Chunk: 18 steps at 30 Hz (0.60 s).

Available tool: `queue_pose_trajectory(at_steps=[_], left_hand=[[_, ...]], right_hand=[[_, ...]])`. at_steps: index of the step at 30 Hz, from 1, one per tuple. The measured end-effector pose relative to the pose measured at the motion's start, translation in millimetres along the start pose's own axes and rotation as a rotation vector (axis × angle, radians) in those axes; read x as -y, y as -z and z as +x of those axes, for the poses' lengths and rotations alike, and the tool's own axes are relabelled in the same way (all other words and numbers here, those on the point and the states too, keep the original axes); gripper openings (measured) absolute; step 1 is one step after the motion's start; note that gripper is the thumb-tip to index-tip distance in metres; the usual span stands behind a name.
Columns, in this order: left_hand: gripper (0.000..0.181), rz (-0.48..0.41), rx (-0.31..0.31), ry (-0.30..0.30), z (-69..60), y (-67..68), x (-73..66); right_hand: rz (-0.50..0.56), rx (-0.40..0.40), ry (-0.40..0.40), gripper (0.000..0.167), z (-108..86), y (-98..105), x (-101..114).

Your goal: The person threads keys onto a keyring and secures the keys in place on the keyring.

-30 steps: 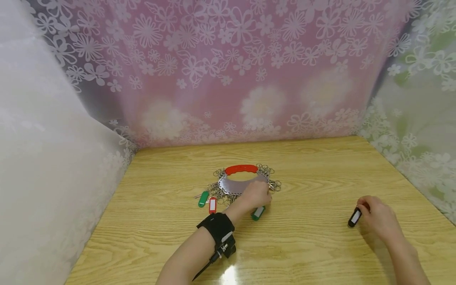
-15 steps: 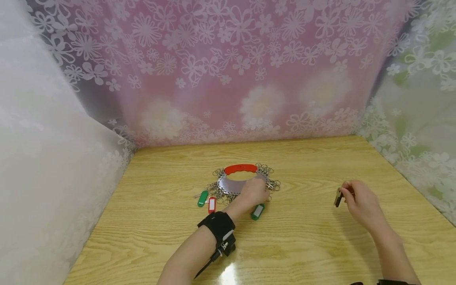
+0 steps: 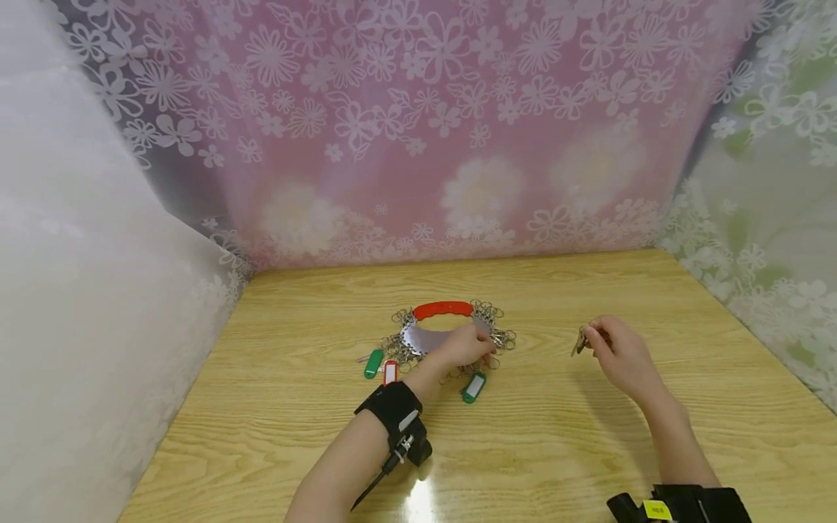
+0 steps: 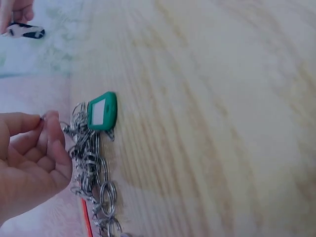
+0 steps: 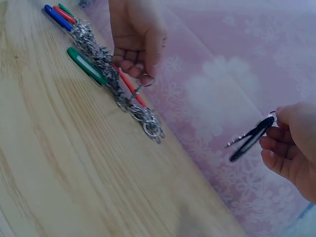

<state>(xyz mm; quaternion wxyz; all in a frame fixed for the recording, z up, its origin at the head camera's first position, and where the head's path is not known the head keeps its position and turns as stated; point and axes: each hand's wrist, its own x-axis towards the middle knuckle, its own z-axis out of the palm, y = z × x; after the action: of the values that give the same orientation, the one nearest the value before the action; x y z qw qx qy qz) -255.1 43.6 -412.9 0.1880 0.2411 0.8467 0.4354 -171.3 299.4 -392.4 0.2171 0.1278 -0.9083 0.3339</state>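
Observation:
A metal key-ring holder [image 3: 418,340] with a red handle [image 3: 443,310] and many split rings lies on the table. My left hand [image 3: 467,345] is over its right side, pinching one metal split ring [image 5: 148,80] between thumb and finger. To the right, raised above the table, my right hand [image 3: 617,356] pinches the ring of a black key tag [image 5: 251,142] with a key [image 5: 236,141] hanging beside it. A green key tag [image 3: 474,387] lies in front of the holder. Another green tag [image 3: 373,363] and a red tag [image 3: 390,372] lie at its left.
A blue tag [image 5: 58,19] shows at the holder's far end in the right wrist view. The wooden table [image 3: 523,450] is bordered by a pink flowered cloth [image 3: 405,189] behind and pale cloths at the sides. Both wrists wear black camera straps [image 3: 392,414].
My right hand has moved left and farther forward with the black key tag, toward the holder. My left hand has stayed at the holder, its fingers shifting slightly.

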Motion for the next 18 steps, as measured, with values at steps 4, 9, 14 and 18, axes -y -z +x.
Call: queue_pose_trajectory(at_steps=[4, 9, 14, 18], left_hand=[[0.025, -0.157, 0.04, 0.043, 1.3, 4.2, 2.3], [0.024, -0.243, 0.041, 0.087, 3.3, 4.9, 5.8], [0.025, -0.273, 0.021, 0.108, 3.5, 4.6, 6.1], [0.024, -0.244, 0.002, 0.109, 3.1, 4.0, 5.2]], right_hand=[[0.145, -0.019, -0.07, 0.019, 5.7, -15, -3], [0.605, 0.007, -0.212, 0.031, 11.0, -28, -4], [0.862, 0.133, -0.373, 0.034, 14.3, -38, -7], [0.781, 0.253, -0.469, 0.036, 15.9, -51, -7]])
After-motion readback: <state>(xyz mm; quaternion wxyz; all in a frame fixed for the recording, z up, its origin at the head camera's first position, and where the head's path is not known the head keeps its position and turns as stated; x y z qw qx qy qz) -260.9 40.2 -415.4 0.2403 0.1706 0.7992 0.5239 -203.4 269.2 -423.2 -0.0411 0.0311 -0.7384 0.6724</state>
